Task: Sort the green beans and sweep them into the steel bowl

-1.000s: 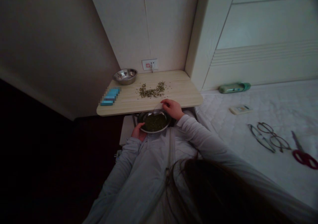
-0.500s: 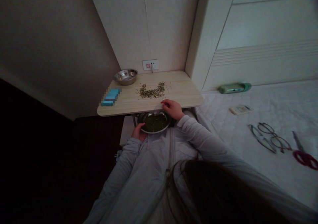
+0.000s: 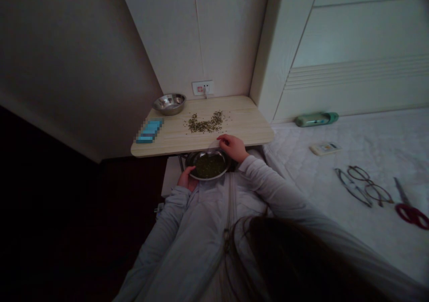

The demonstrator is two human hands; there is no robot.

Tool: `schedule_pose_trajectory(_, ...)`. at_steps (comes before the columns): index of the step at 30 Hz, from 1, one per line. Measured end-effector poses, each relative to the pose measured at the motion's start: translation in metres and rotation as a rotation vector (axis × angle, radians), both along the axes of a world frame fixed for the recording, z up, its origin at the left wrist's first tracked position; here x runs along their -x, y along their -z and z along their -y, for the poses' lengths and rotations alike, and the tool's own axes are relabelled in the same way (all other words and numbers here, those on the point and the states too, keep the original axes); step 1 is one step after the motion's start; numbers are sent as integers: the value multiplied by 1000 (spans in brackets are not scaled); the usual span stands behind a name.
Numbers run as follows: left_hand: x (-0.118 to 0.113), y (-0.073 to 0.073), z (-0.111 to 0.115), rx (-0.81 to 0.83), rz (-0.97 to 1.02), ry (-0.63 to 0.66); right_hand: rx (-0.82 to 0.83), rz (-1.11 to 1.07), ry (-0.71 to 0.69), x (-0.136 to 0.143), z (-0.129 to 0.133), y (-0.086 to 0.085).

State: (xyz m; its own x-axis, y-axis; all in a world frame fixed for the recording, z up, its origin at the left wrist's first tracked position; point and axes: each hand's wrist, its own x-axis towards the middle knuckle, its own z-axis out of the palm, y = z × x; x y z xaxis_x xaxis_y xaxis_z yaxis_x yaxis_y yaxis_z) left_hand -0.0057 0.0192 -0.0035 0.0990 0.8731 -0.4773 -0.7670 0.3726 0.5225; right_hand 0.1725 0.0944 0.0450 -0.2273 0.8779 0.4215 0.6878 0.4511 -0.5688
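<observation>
A metal bowl (image 3: 225, 171) holding many small green beans (image 3: 210, 164) is just below the table's front edge, close to my body. My left hand (image 3: 188, 179) grips its left rim, thumb over the edge and the other fingers hidden beneath. Over the bowl's upper right rim, my right hand (image 3: 233, 147) is closed in a pinch on a clear, rounded, thin piece (image 3: 213, 146), whose kind I cannot make out. Loose small green beans (image 3: 204, 124) lie scattered on the wooden table (image 3: 247, 119), beyond my hands.
A second metal bowl (image 3: 170, 107) stands at the table's back left, with a pixelated blue object (image 3: 149, 131) in front. On the white bed to the right lie a green bottle (image 3: 317, 119), a remote control (image 3: 324, 148), glasses (image 3: 378, 191) and red-handled scissors (image 3: 411, 213). Behind the table is a wall socket (image 3: 203, 87).
</observation>
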Motion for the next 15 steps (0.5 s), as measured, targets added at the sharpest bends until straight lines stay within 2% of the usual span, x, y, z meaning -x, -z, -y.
schedule_pose_trajectory(15,1,1,-1,-16,-4,14,-7,-2,-1,0,1,0)
